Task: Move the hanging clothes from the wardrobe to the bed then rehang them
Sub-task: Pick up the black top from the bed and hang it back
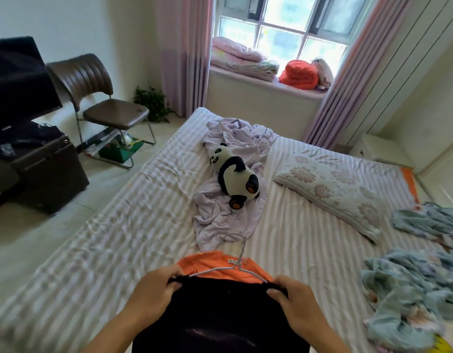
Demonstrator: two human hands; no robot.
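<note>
Gripping the top edge of a dark garment (220,314) with both hands, the person stands at the foot of a striped bed (113,225), and the head view shows what looks like the bed stage of the task: clothes being laid down or readied for rehanging. The left hand (154,289) pinches the dark fabric at its left corner, fingers curled closed over the edge; the right hand (294,299) does the same at the right corner, thumb pressed on top. Just beyond that held edge lies an orange shirt (212,263) with a white wire hanger (235,261) resting on its neckline, hook pointing away toward a crumpled lilac sheet (233,200) and a panda plush (235,177). Whether the hanger is threaded into the dark garment or only into the orange one cannot be told. Judging from this, the next move calls for keeping the edge taut and level while the garment is spread flat, or fitted over the hanger shoulders, without dragging the orange shirt out of place.
</note>
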